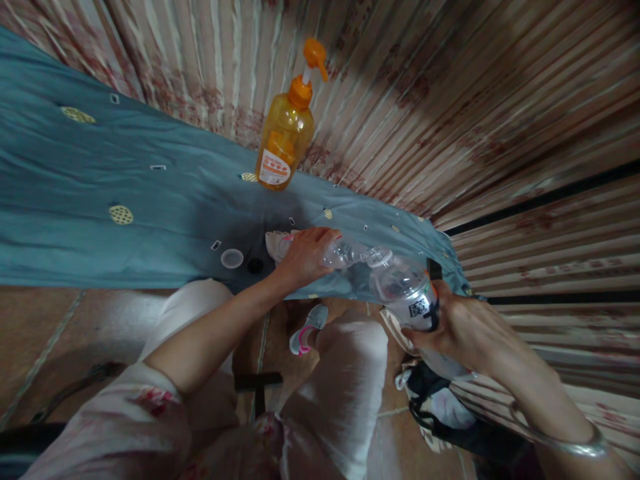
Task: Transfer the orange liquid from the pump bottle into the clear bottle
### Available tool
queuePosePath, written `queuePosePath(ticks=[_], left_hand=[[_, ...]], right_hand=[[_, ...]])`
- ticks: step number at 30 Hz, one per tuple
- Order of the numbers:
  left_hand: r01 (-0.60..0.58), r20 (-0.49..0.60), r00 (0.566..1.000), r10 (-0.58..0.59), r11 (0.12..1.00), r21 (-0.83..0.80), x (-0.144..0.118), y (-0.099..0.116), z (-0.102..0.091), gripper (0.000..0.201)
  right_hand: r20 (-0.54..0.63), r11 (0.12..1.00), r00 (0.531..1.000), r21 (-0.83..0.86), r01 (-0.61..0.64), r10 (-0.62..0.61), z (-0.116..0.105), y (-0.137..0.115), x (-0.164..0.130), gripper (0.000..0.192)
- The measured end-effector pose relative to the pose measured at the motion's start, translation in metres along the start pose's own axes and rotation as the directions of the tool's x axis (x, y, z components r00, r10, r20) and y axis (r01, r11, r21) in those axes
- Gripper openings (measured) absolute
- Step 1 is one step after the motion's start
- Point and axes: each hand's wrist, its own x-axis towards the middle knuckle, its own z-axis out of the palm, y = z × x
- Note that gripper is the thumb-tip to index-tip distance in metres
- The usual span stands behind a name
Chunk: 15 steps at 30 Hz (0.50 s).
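Note:
My left hand (306, 257) grips a clear plastic bottle (353, 253) lying on its side near the front edge of the blue cloth (125, 180). My right hand (457, 330) holds a second, larger clear bottle (404, 288) with a white label, tilted so its open mouth meets the mouth of the first. A white cap (232, 258) and a small dark cap (255, 265) lie on the cloth just left of my left hand.
An orange pump bottle (286, 137) stands at the back of the cloth against a striped curtain (450, 100). My knees and a shoe (307, 330) show below. A dark bag (440, 407) sits on the floor at right.

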Motion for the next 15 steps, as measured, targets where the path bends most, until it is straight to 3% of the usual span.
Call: queuePosePath(ticks=[15], left_hand=[[-0.011, -0.023, 1.0, 0.012, 1.0, 0.021, 0.0002, -0.0002, 0.0018, 0.061]], right_hand=[[-0.057, 1.0, 0.998, -0.013, 0.023, -0.024, 0.0079, 0.0043, 0.0016, 0.053]])
